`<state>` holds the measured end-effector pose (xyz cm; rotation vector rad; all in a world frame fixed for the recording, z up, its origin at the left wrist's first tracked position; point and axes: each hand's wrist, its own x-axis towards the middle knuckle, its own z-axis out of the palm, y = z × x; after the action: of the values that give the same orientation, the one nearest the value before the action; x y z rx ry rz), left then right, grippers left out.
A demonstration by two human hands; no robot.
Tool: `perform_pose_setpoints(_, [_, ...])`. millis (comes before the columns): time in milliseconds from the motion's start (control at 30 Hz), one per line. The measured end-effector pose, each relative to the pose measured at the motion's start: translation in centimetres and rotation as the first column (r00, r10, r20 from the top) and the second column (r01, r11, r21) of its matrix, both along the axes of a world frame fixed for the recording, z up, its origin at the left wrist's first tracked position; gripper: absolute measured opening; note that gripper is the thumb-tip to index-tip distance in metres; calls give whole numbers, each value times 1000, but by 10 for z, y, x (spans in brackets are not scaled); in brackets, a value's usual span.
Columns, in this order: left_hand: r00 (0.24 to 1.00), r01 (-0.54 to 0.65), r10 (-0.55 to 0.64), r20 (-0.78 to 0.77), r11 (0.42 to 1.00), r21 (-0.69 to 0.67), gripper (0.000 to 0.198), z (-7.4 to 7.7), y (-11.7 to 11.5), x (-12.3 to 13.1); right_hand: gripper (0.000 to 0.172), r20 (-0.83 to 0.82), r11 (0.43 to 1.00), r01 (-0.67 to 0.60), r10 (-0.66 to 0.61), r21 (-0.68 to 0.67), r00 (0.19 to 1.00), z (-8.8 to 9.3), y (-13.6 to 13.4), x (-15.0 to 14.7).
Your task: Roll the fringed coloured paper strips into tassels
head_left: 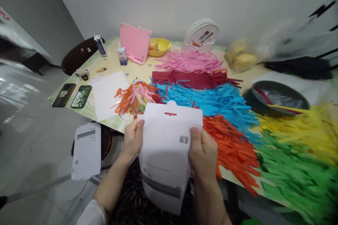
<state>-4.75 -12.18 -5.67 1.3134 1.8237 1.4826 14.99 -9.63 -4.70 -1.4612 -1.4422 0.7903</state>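
Observation:
Both my hands hold a white paper package [166, 144] with a hang-hole flap, in front of the table's near edge. My left hand [132, 140] grips its left side, thumb on the front. My right hand [202, 154] grips the right side, thumb near a small grey square label. Right behind the package lies a mixed bundle of orange, pink and yellow paper strips [136, 97].
The table [112, 61] carries piles of cut paper strips: pink [188, 61], dark red [194, 78], blue [211, 100], orange [232, 147], green [295, 172], yellow [301, 130]. Also a white sheet [108, 93], two phones [72, 95], milk cartons, a pink stand, a yellow bowl, a dark round tin [274, 98]. Another white package [87, 150] lies on a stool.

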Motion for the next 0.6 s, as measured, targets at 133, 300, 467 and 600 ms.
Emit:
perform_pose_setpoints(133, [991, -122, 125, -48, 991, 58, 47, 9, 9, -13, 43, -104, 975, -199, 189, -102, 976, -5, -4, -6])
perform_pose_setpoints(300, [989, -89, 86, 118, 996, 25, 43, 12, 16, -17, 43, 16, 986, -143, 145, -89, 989, -9, 0, -4])
perform_pose_setpoints(467, [988, 70, -54, 142, 991, -114, 45, 4, 7, -6, 42, 19, 997, -36, 37, -62, 999, -3, 10, -1])
perform_pose_setpoints(600, [988, -127, 127, 82, 992, -14, 49, 4, 11, -13, 44, -133, 965, -195, 173, -173, 976, -8, 7, -7])
